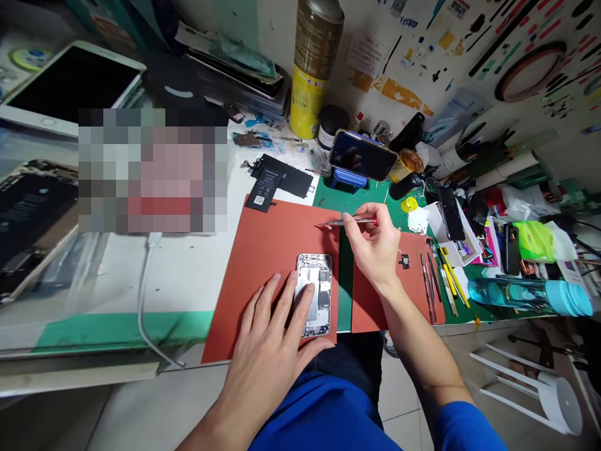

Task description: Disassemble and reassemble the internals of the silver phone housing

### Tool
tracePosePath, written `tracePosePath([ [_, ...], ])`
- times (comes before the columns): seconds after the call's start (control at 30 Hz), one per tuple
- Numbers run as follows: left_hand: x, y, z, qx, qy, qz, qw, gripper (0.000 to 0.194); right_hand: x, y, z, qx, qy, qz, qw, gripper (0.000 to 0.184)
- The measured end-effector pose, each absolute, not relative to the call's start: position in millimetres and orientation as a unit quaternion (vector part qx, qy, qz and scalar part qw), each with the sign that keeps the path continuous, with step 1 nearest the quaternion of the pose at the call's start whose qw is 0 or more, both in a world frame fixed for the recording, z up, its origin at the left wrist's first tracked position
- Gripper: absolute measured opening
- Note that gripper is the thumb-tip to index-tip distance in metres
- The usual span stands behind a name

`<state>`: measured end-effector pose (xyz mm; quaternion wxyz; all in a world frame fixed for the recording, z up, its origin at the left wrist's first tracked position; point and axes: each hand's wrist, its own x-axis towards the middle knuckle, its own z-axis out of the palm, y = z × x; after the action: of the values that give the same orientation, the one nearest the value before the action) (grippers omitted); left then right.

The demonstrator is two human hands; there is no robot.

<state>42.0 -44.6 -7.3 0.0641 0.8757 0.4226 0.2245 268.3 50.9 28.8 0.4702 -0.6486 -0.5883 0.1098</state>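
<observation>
An opened phone body (323,294), its inner parts showing, lies on the left red-brown mat (267,244). My left hand (275,319) rests over its left side with fingers stretched out, the index fingertip on the phone and the thumb near its lower edge. In a pinch, my right hand (374,241) holds a slim screwdriver (340,222) with a red end. Its thin tip points left, above the upper part of the mat and apart from the phone. At the mat's top edge, a black phone battery (265,188) overlaps another dark flat part (298,180).
On the right mat (369,310) are a small black part (404,261) and tweezers (427,285). A blue bottle (526,296) lies at the right. Behind stand a propped phone (363,155) and a spray can (312,69). A white cable (142,294) hangs over the left edge.
</observation>
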Motion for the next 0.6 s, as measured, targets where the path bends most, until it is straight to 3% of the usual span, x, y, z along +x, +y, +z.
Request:
tracePosePath([
  [0.1,35,-32,2,0.862,0.427,0.256,0.094,0.063,266,53,26,-0.65,-0.592,0.123,0.461,0.019],
  [0.27,29,-4,10,0.789,0.49,0.329,0.171,0.02,269,54,27,-0.647,-0.563,0.176,0.483,0.024],
  [0.43,30,10,5,0.735,0.536,0.324,0.258,0.019,271,50,32,-0.633,-0.532,0.228,0.514,0.026],
  [0.6,31,12,3,0.669,0.571,0.326,0.347,0.013,270,42,34,-0.563,-0.506,0.399,0.518,0.029],
])
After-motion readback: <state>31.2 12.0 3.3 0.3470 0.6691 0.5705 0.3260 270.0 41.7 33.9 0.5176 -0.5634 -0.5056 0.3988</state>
